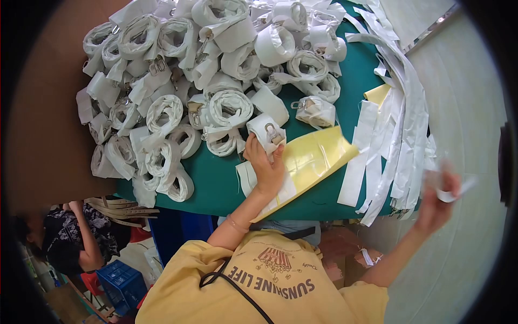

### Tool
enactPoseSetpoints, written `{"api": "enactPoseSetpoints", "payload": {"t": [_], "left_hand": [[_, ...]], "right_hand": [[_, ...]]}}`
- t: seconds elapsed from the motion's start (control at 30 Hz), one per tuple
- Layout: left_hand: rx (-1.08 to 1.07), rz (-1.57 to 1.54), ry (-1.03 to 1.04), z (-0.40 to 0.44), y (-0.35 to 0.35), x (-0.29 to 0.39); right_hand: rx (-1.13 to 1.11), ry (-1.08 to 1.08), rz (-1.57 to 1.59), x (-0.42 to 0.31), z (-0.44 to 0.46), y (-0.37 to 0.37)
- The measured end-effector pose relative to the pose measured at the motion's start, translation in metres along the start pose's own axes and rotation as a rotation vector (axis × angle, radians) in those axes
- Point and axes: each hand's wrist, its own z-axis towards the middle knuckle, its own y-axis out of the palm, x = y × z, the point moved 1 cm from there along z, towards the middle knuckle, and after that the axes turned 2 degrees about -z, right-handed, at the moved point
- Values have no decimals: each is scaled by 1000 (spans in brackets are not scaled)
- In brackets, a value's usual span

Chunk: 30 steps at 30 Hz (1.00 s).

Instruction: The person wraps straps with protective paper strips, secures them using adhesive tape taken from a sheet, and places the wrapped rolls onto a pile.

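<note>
My left hand (265, 164) is closed around a rolled belt (266, 129) wrapped in white paper, its metal buckle showing on top. Beneath that hand lies a yellow glossy sheet (318, 156) with pale labels or backing on it. Off the table's right side, my right hand (438, 202) is raised and blurred by motion. A small white strip (456, 190) curls from its pinched fingers. Just above the yellow sheet sits another wrapped roll (315, 112) with a metal buckle.
A large heap of white wrapped rolls (162, 113) covers the left and back of the green table (216, 183). Long white strips (399, 124) hang over its right edge. Another person (81, 237) sits at lower left, near a blue crate (121, 283). Cardboard boxes (345, 254) stand below.
</note>
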Motion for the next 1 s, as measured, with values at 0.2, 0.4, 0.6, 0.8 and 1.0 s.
{"api": "enactPoseSetpoints", "payload": {"t": [0.2,0.4,0.6,0.8,1.0], "left_hand": [[-35,71,215,26,-12,27],[-535,-250,-168,55,-32,80],[-593,-241,-135,50,-33,79],[-720,-420,-427,52,-37,75],[-649,-581,-253,60,-35,55]], "right_hand": [[-206,521,-912,10,26,51],[-341,381,-1464,150,41,79],[-356,416,-1557,176,46,71],[-318,343,-1642,186,43,65],[-412,458,-1549,154,58,56]]}}
